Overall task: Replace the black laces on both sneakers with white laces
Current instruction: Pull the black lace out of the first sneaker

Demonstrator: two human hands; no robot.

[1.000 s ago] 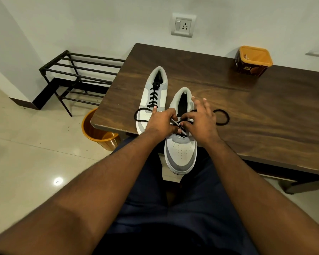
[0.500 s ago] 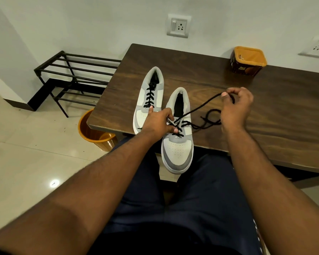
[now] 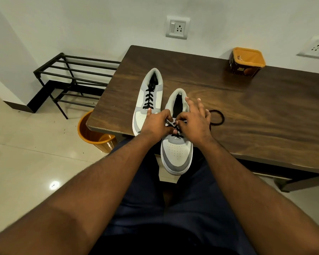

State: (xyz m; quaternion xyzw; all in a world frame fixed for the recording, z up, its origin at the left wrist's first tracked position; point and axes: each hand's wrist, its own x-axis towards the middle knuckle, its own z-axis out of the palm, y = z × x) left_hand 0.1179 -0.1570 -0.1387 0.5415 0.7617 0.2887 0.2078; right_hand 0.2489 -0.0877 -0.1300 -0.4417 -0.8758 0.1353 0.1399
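- Head view, hands: the left hand (image 3: 156,124) and the right hand (image 3: 193,124) meet over the lace rows of the near grey-and-white leather sneaker (image 3: 177,153). The toe of this shoe overhangs the front edge of the dark wooden table (image 3: 256,111), toward the person's lap; this appears meant to bring the eyelets within easy reach.
- Left hand: fingers curled onto the shoe's throat, thumb stretched out to its far side and resting on the second grey-and-white sneaker (image 3: 148,100). I judge it is steadying the near shoe while pinching at the lace; the exact pinch is hidden between the hands.
- Right hand: thumb and forefinger pinch the black cord lace (image 3: 217,117) at a lower crossing, the other fingers spread out above the shoe's opening, kept clear of the work.
- Lace: the upper eyelets of the near shoe look already emptied; freed cord lies in a loop on the table just beyond the right hand's outer side. A few crossings remain under the fingers.
- Second sneaker: beyond the left hand, fully laced in black, untouched by the task.
- White laces: none in sight.
- Surroundings: an orange-lidded brown plastic tub (image 3: 247,61) stands well beyond the right hand, near the wall; an orange bucket (image 3: 92,133) sits on the floor outside the left hand, below the table corner.
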